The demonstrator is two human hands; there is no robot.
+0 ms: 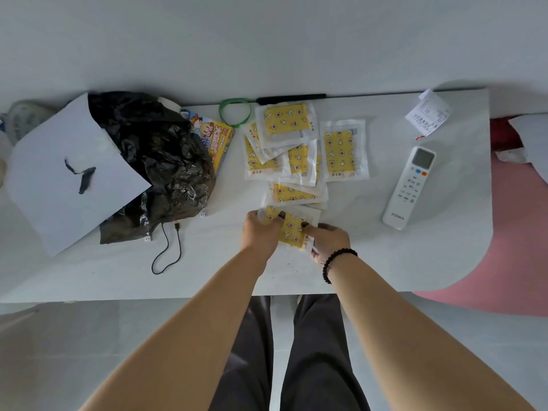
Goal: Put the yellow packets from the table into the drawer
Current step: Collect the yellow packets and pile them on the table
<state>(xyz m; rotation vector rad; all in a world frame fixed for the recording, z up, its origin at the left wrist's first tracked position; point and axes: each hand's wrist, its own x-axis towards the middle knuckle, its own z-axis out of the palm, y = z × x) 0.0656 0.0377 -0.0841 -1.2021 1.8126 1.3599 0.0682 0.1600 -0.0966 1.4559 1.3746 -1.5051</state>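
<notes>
Several yellow packets with star and moon prints in clear white-edged wrappers lie in a loose pile (pixel 296 149) on the white table (pixel 370 262). One more lies apart at the right (pixel 344 151). The nearest yellow packet (pixel 292 225) is held from both sides: my left hand (pixel 261 232) grips its left edge with the thumb on top, and my right hand (pixel 329 240), with a black bead bracelet on the wrist, holds its right edge. No drawer is in view.
A black plastic bag (pixel 160 161) and a white sheet (pixel 65 170) fill the left of the table, with a colourful box (pixel 218 140), a green band (pixel 235 112) and a black cable (pixel 166 253). A white remote (pixel 410 188) and a receipt (pixel 427 115) lie at the right.
</notes>
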